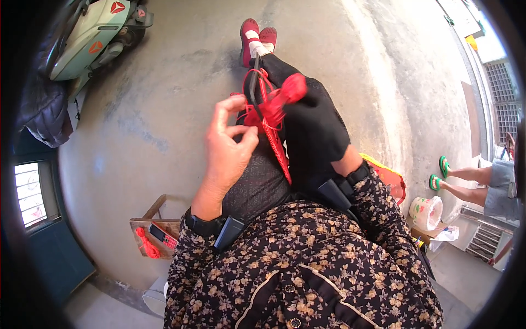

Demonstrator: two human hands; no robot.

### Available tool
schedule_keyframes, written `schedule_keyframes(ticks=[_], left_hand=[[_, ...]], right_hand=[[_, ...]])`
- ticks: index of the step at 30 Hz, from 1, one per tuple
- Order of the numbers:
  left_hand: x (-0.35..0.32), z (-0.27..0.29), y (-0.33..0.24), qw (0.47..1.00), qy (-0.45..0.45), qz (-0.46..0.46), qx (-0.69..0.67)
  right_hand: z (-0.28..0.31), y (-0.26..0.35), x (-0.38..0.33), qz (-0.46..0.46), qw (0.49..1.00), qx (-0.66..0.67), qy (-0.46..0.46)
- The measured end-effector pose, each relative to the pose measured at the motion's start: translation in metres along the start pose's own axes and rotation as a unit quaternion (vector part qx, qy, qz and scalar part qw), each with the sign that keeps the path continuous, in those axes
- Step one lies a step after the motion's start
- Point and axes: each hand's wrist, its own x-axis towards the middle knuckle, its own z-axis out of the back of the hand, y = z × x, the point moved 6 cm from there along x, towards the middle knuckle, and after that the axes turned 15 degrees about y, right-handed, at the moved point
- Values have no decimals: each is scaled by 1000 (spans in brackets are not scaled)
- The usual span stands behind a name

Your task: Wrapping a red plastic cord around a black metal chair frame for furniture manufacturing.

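My left hand (229,142) is above my left thigh, its thumb and a finger drawn together in a pinch by thin red strands; the cord between them barely shows. Beside it, a red braided or netted strip (276,151) lies along my lap. A dark narrow strap or rod (253,88) runs up from its far end toward my feet. A bundle of red cord (292,90), smeared by motion, is just right of the strip. My right wrist (346,163) meets a dark shape over my right thigh; the fingers of my right hand cannot be made out.
Left of me, a small wooden stool (137,233) bears a red cord hank (147,244) and a phone (163,236). A scooter (90,41) stands far left. At right are a patterned bucket (426,213), a red and yellow bag (389,178) and another person's legs (471,183) in green sandals.
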Motion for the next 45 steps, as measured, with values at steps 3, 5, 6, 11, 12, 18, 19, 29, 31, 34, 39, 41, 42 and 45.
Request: schedule_keyframes(ticks=[3,5,6,11,12,18,19,29,31,34,39,41,42,45], left_hand=[[-10,15,0,977,54,95,-183],[-21,16,-5,942,155,129,-270],[-29,4,-7,886,253,162,-352],[-19,-41,-29,743,302,21,-597],[-14,-39,-28,709,241,-7,-663],[-54,-1,15,664,197,97,-715],[-68,2,26,686,161,155,-692],[-116,26,35,830,127,297,-455],[-129,31,42,846,118,308,-419],[-140,33,32,855,138,307,-393],[-128,14,28,844,174,277,-425],[-138,12,29,823,175,258,-474],[-142,13,26,816,172,253,-490],[-149,9,32,816,138,243,-506]], right_hand=[[37,14,-6,169,965,196,-43],[50,38,-32,206,968,128,-59],[53,45,-46,203,962,158,-96],[16,63,-92,186,928,323,26],[16,60,-100,170,933,315,25],[18,35,-121,67,953,292,43],[17,29,-118,39,973,226,-17],[-24,-39,-13,-104,977,-187,22],[-30,-47,-8,-89,971,-221,29],[-41,-33,-9,-154,934,-321,19],[-7,-55,-26,-108,981,-157,-24],[0,-51,-33,-85,984,-156,-17],[10,-58,-31,-73,993,-77,-43],[-14,-47,-30,-76,985,86,-126]])
